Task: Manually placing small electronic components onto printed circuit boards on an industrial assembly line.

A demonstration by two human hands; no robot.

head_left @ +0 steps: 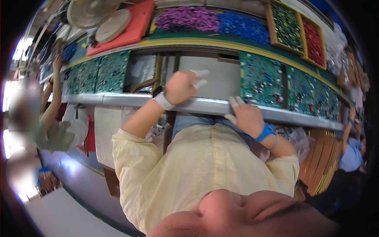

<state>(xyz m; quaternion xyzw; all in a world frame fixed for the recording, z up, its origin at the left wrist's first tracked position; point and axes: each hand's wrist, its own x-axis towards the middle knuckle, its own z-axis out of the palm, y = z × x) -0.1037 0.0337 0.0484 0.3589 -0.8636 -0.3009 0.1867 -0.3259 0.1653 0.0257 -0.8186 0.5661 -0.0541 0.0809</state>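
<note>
My left hand [181, 87], with white finger cots and a white wristband, hangs above the near metal rail [205, 103]. Its cot-covered thumb and a finger point right, apart, over a grey-white panel [219, 75] in the line; nothing shows between them. My right hand [248, 117] wears white finger cots and a blue wrist strap [265, 132]. It rests on the rail with fingers spread, just left of a green circuit board [261, 81] carrying many small parts.
More populated boards [112, 73] line the rails on both sides. Behind lie purple parts [187, 19], blue parts [242, 27] and wooden trays of green [286, 25] and red parts [314, 41]. A fan [92, 12] stands back left. Other people work at both sides.
</note>
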